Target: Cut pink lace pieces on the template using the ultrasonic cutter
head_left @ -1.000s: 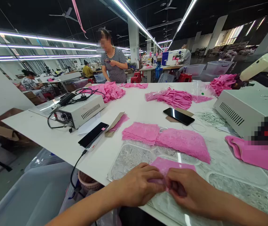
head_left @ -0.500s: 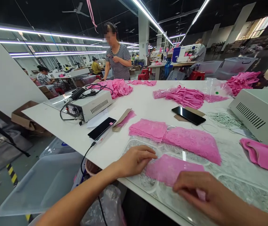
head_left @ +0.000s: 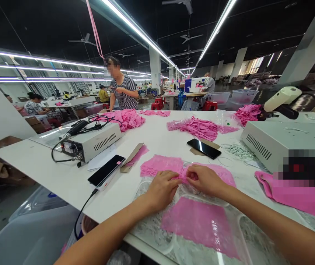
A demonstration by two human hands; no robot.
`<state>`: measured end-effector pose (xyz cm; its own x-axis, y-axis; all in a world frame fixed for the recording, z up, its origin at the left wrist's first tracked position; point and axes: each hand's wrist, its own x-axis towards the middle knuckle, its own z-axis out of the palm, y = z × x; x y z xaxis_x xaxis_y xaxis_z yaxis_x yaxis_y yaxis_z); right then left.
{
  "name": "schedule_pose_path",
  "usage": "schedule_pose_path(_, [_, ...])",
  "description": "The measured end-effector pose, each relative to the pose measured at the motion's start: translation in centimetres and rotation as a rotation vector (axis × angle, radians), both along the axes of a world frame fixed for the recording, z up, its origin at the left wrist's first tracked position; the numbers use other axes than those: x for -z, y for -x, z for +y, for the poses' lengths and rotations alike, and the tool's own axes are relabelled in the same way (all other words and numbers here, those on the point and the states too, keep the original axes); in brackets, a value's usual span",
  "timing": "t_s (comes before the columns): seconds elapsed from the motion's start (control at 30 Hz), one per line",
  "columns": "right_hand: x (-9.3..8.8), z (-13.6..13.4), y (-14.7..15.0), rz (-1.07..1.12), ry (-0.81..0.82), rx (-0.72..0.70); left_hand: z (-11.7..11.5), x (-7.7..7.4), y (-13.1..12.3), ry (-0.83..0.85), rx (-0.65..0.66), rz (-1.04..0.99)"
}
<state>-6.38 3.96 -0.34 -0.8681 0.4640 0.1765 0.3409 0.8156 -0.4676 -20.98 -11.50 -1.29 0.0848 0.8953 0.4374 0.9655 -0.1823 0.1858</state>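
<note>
Two pink lace stacks (head_left: pixel 161 162), side by side at your 12 o'clock; your right hand (head_left: pixel 205 179), thumb and finger pinching pink lace where they meet; your left hand (head_left: pixel 163 188), bent fingers just beside it, grip cannot be told; one flat pink sheet (head_left: pixel 198 224), 6 o'clock of both hands
</note>
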Motion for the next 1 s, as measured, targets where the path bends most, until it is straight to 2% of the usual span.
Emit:
schedule_pose_path(0.2, [0.2, 0.6, 0.0, -0.104, 0.039, 0.025, 2.9, -0.4, 0.9, 0.044, -0.031, 0.051])
schedule_pose_path(0.47, [0.5, 0.5, 0.1, -0.037, 0.086, -0.008, 3.5, -0.4, 0.9, 0.087, -0.040, 0.073])
schedule_pose_path(0.6, [0.9, 1.3, -0.1, 0.043, 0.232, -0.032, 3.7, -0.5, 0.9, 0.087, -0.053, 0.064])
schedule_pose_path(0.77, [0.4, 1.9, -0.8, 0.148, 0.463, -0.099, 4.4, -0.5, 0.5, 0.080, -0.050, 0.044])
schedule_pose_path(1.0, [-1.0, 2.9, -2.2, 0.353, 0.675, -0.036, 5.1, -0.9, -0.6, 0.037, -0.044, 0.021])
